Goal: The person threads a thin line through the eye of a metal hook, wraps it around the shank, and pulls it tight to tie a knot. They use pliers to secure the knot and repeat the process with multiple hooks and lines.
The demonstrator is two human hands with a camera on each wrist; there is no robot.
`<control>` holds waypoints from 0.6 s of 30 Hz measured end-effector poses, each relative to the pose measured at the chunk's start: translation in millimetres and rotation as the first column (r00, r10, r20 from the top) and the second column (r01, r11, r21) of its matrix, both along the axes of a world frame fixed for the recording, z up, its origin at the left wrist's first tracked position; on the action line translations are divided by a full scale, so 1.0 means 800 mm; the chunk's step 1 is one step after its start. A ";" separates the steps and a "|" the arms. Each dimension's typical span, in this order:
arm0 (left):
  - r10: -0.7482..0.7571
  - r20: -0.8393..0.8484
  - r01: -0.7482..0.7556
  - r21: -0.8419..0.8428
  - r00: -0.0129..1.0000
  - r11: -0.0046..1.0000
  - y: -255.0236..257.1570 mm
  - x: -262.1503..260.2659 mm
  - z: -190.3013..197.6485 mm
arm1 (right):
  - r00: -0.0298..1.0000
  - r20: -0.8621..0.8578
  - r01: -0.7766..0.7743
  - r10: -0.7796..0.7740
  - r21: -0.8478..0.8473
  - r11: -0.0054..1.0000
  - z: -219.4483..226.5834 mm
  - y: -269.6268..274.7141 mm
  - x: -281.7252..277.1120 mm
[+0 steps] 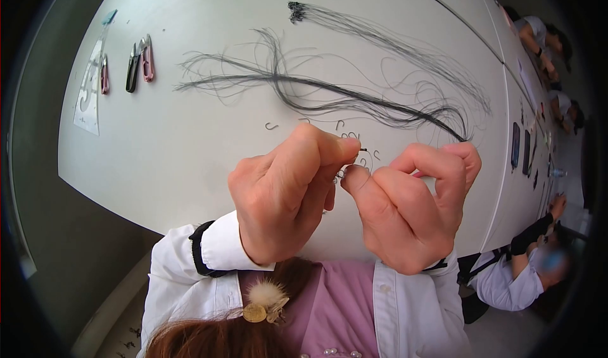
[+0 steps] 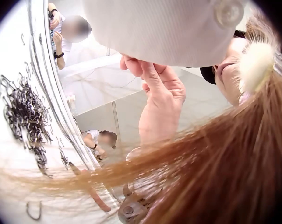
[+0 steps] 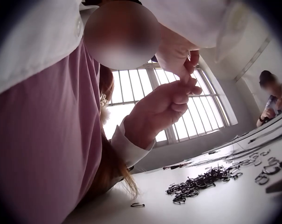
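Note:
My left hand [image 1: 285, 190] pinches a small dark piece, apparently a fish hook [image 1: 363, 150], between thumb and forefinger; its tip pokes past the fingertips. Right beside it, my right hand [image 1: 411, 206] has its fingers curled and its thumb close to the left fingertips. A thin line [image 1: 371, 162] curves between the two hands, and the right fingers hide where they grip it. Loose fish hooks [image 1: 272, 126] lie on the table behind the hands. In the right wrist view, a dark heap of hooks [image 3: 206, 182] sits below both hands.
A long bundle of dark line [image 1: 354, 93] stretches across the white table [image 1: 158, 149]. Beyond it lies another bundle [image 1: 386, 38] with hooks gathered at one end. Several thread snips [image 1: 132, 70] and a clear ruler [image 1: 88, 95] are at the left. Other people [image 1: 513, 272] sit at the right.

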State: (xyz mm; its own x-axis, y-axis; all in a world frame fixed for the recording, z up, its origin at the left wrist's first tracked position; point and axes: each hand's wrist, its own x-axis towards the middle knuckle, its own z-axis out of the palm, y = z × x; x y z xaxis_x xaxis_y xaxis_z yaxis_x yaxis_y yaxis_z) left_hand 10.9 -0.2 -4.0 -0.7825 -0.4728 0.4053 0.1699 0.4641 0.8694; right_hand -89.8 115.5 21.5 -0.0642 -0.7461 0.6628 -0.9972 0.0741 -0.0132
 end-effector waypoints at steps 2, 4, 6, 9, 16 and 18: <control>-0.006 0.014 0.006 -0.007 1.000 1.000 0.000 0.001 0.002 | 1.000 -0.001 -0.024 0.024 -0.020 1.000 0.001 0.001 -0.002; -0.045 0.010 0.045 -0.004 0.999 0.999 -0.001 0.001 0.003 | 0.999 0.045 0.001 0.003 -0.077 0.997 0.002 0.002 -0.002; -0.063 0.023 0.062 0.028 0.998 0.998 -0.001 0.002 0.004 | 0.999 0.040 0.016 -0.013 -0.082 0.996 0.003 0.003 -0.002; -0.084 0.035 0.081 0.060 0.996 0.995 0.000 0.002 0.004 | 0.998 0.045 0.035 -0.031 -0.070 0.997 0.007 0.005 -0.004; -0.138 0.050 0.128 0.173 0.989 0.977 0.000 0.001 0.006 | 0.995 0.066 0.068 -0.072 0.067 0.995 0.023 0.010 -0.014; -0.141 0.051 0.127 0.215 0.989 0.968 0.002 0.000 0.005 | 0.995 0.074 0.064 -0.069 0.062 0.996 0.024 0.009 -0.017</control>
